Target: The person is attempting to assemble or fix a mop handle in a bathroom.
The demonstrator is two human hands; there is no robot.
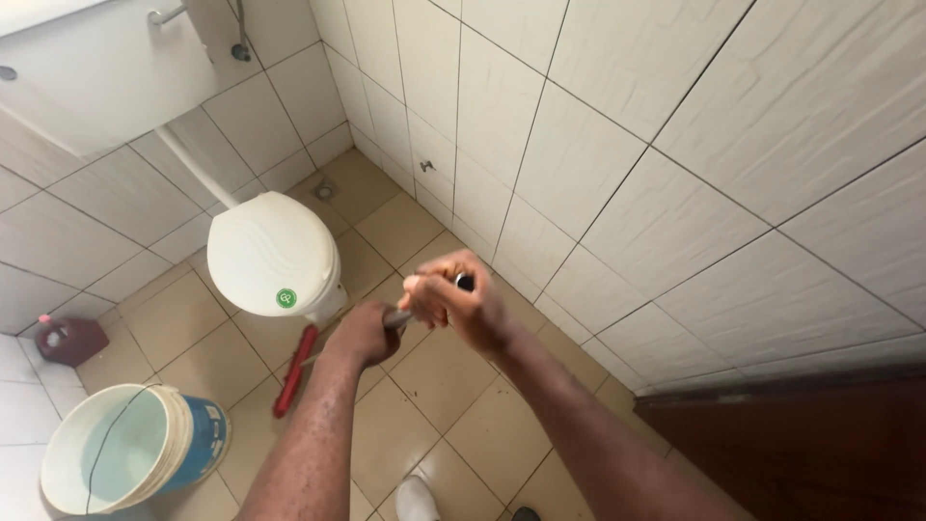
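Fingers of both hands, left [365,333] and right [453,304], grip a broom handle [397,316], apparently red-headed, beside the green-stickered toilet lid [270,253].

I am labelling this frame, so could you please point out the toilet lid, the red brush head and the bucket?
toilet lid [270,253]: head view, middle of the closed white lid.
red brush head [294,371]: head view, middle of the red bar on the floor.
bucket [198,439]: head view, blue outer wall.
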